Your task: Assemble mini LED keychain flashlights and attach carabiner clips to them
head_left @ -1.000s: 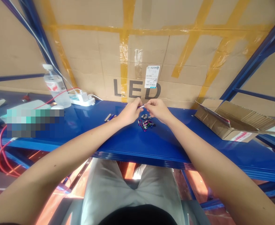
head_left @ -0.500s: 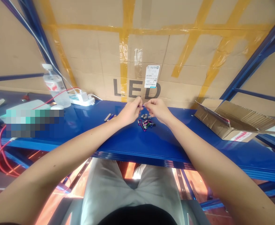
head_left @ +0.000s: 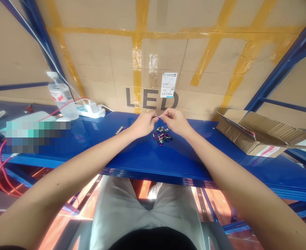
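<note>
My left hand (head_left: pixel 142 124) and my right hand (head_left: pixel 175 121) meet above the blue shelf (head_left: pixel 168 156), fingers pinched together on a small silvery item (head_left: pixel 158 117) held between them. Just below the hands lies a little heap of coloured clips and metal bits (head_left: pixel 162 135) in purple, green and silver. A thin silver stick (head_left: pixel 120 130) lies on the shelf left of my left wrist. Both forearms reach out over my lap.
A water bottle (head_left: pixel 62 97) and a white power strip (head_left: pixel 91 109) with a red cable stand at the back left. An open cardboard box (head_left: pixel 262 136) lies at the right. A taped carton marked LED (head_left: pixel 153 52) forms the back wall.
The hands have stayed pinched on the small item, shifting slightly; the left hand now covers more of the sticks on the shelf.
</note>
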`<state>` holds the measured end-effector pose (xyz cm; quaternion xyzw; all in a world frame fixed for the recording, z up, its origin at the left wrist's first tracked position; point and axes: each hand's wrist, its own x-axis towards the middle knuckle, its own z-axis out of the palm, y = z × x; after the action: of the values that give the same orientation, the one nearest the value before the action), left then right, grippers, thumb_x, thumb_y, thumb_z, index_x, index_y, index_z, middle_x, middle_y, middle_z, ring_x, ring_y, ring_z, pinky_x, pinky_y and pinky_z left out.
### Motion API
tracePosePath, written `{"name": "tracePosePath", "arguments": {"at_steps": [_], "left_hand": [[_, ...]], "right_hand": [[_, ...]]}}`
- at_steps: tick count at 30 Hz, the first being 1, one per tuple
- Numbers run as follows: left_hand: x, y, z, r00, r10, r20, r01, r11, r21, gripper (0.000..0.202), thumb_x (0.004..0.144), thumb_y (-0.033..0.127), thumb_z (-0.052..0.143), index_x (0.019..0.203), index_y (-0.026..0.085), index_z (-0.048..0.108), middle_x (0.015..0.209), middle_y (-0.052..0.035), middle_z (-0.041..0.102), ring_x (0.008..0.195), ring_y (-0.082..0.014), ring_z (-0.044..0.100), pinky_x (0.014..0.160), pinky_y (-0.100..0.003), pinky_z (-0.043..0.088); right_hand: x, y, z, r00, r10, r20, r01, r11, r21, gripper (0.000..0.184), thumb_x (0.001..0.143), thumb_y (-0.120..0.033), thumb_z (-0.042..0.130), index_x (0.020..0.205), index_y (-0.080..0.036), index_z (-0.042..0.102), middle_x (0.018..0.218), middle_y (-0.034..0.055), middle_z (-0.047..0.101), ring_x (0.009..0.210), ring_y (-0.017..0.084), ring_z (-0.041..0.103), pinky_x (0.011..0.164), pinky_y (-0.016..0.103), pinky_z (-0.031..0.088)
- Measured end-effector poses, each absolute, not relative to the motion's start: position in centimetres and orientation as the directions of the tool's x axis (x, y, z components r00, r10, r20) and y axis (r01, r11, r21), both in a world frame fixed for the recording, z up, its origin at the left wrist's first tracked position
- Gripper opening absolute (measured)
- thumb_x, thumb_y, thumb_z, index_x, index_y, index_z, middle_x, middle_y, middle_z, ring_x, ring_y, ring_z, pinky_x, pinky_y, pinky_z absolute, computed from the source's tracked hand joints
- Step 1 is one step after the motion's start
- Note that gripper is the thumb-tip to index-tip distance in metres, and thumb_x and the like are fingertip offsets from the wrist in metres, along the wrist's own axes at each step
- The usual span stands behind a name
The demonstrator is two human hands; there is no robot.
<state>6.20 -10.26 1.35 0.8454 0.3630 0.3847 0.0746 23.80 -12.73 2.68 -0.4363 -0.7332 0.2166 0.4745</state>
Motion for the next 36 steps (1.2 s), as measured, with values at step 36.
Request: {"name": "tracePosePath", "arguments": {"at_steps": [36], "left_hand": [[5.5, -10.0, 1.6, 0.493, 0.609, 0.621, 0.59, -0.759, 0.275, 0.024, 0.098, 0.021, 0.044, 0.095, 0.016, 0.067, 0.089, -0.0107, 0.069, 0.088, -0.0259, 0.066, 0.085, -0.042, 0.051]], "right_hand": [[23.3, -12.8, 2.6, -0.08, 0.941, 0.328, 0.158, 0.336, -0.928, 0.023, 0.08, -0.022, 0.071, 0.065, -0.018, 0.054, 0.058, -0.0029, 0.049, 0.043, 0.005, 0.036, 0.039, 0.023, 0.027]]}}
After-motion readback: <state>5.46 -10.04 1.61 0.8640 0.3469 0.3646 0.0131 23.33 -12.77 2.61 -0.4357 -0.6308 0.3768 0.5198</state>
